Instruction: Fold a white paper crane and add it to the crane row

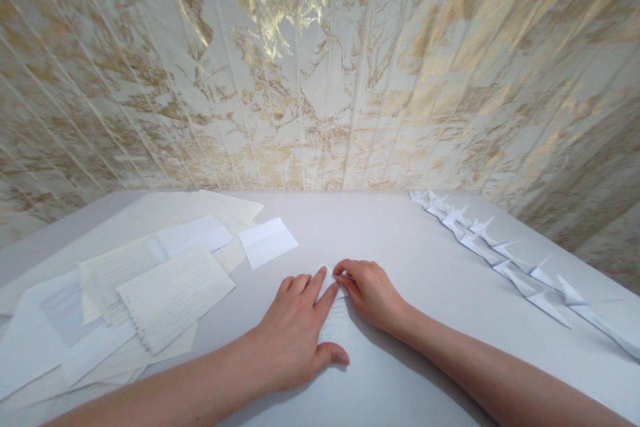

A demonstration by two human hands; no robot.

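Note:
A small piece of white paper [336, 325] with faint lines lies on the table between my hands, partly covered by them. My left hand [297, 320] rests flat on its left side, fingers stretched forward and the thumb spread apart. On the far right part of the paper, my right hand [370, 290] pinches a folded edge between thumb and fingertips. The fingers of both hands nearly meet there, so the exact shape of the fold is hidden.
At left, loose sheets overlap, among them a lined notebook page [177, 297]. A small white sheet [268, 241] lies apart from them. Folded, pointed paper shapes [480, 240] stand in rows along the right. A gold-patterned curtain [320, 80] hangs behind the white table [390, 227].

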